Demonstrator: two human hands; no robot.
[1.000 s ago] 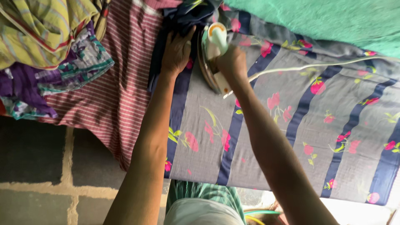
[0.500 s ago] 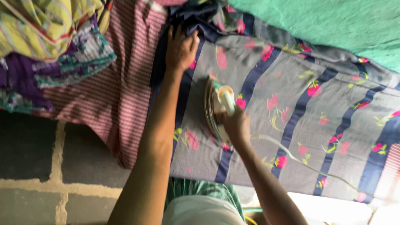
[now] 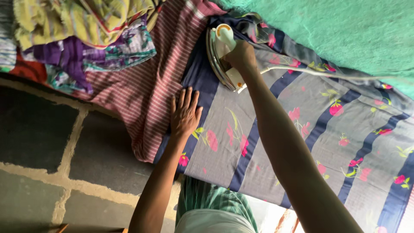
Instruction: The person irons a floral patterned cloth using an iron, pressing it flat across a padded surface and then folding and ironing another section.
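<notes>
Our right hand (image 3: 241, 56), clenched on the iron (image 3: 222, 56), has pushed it farther up the floral cloth (image 3: 276, 129); our left hand (image 3: 185, 114), fingers released flat, has slid back.

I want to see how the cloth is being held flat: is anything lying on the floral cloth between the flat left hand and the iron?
Nothing visible does. The left hand lies flat on the floral cloth, and only bare cloth runs from its fingertips up to the iron, which the right hand grips. The iron's cord trails off the other way.
</notes>
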